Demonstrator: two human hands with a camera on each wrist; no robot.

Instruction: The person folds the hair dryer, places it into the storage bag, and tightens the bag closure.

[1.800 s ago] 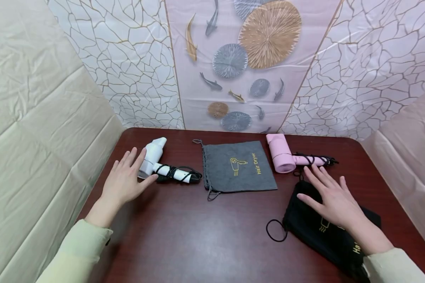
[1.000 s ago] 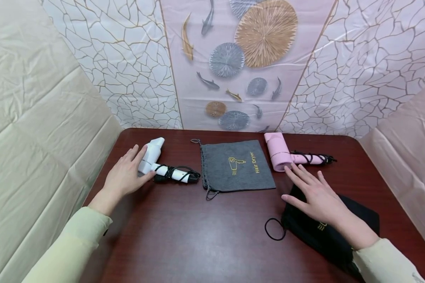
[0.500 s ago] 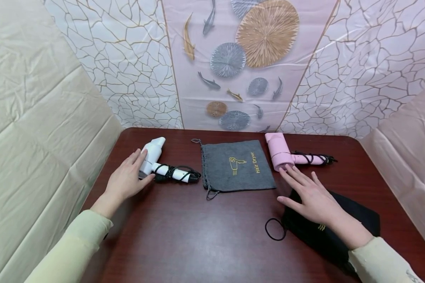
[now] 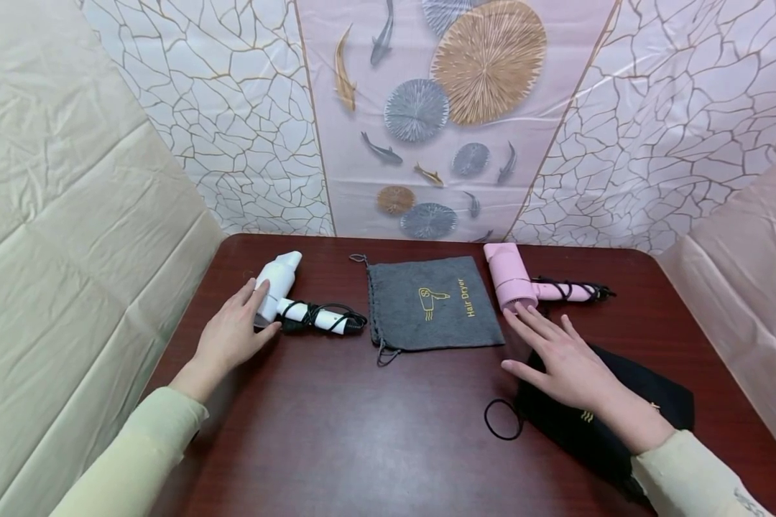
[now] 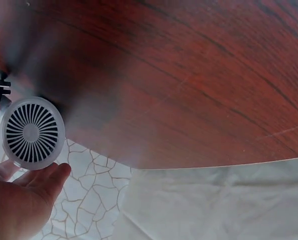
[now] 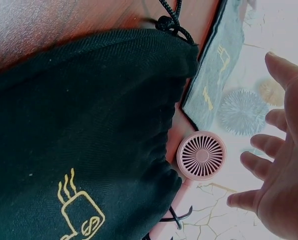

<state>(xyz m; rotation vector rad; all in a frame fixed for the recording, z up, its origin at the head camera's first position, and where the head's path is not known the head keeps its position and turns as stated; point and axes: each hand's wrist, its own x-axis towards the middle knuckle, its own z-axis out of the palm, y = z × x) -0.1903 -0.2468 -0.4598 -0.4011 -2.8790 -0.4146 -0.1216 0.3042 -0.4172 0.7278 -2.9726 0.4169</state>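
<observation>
Just ahead of the spread left hand (image 4: 228, 332) and right hand (image 4: 565, 362) lie, respectively, a white hair dryer (image 4: 279, 278) and a pink hair dryer (image 4: 508, 274), flanking the gray pouch (image 4: 420, 330).

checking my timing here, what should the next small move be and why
I'd likely curl the left grip round the white hair dryer: its fingers are right at the dryer's body, thumb pointing toward the cord-wrapped handle, but not yet curled round it.

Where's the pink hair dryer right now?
In the head view, the pink dryer lies right of the gray pouch, just ahead of the right hand.
</observation>
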